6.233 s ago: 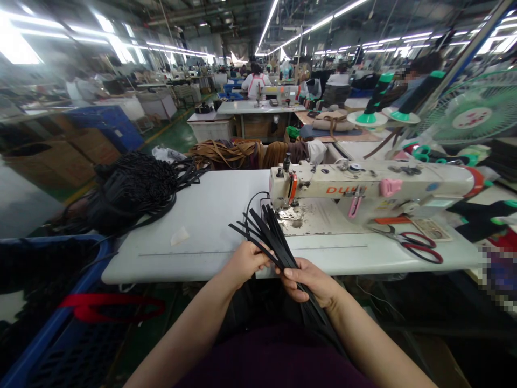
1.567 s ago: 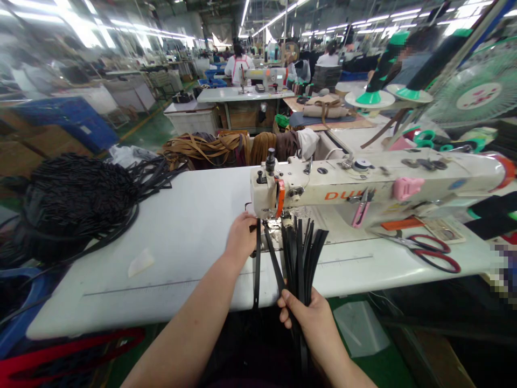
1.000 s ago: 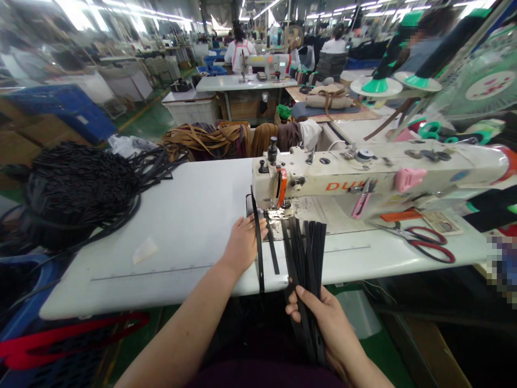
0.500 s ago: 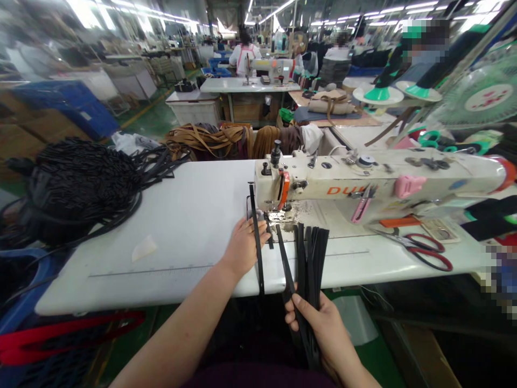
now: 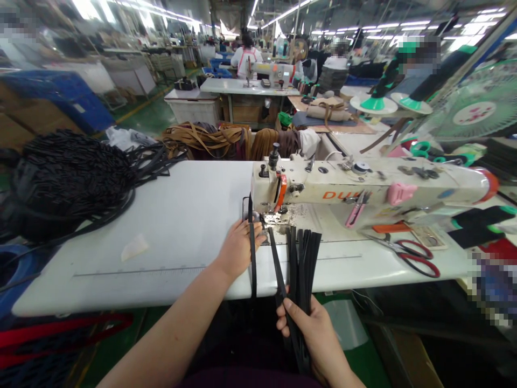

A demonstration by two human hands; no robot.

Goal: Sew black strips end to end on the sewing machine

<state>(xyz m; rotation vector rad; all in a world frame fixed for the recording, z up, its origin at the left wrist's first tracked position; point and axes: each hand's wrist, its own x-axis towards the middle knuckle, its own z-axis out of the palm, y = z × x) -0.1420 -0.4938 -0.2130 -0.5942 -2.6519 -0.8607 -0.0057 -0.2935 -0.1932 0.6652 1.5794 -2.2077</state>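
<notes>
My left hand (image 5: 241,245) lies by the needle area of the white sewing machine (image 5: 363,186), its fingers closed together around a narrow black strap (image 5: 253,264) that runs down over the table's front edge. Below the machine, my right hand (image 5: 302,323) grips a bundle of black straps (image 5: 305,264), fanned out at their upper ends on the tabletop. One strap (image 5: 278,258) of the bundle stands apart to the left, pinched by my thumb. The metal presser foot and plate (image 5: 274,218) sit just right of my left fingertips.
A big heap of black straps (image 5: 76,178) covers the table's left end. Red-handled scissors (image 5: 416,256) lie at the right. Brown straps (image 5: 205,137) hang behind the table (image 5: 173,215). A white scrap (image 5: 135,248) lies left of my arm. People sit farther back.
The view has shifted slightly. The short dark strap piece beside my left fingertips no longer shows there, and the upper part of the strap at my left hand looks bent. Both hands keep their places.
</notes>
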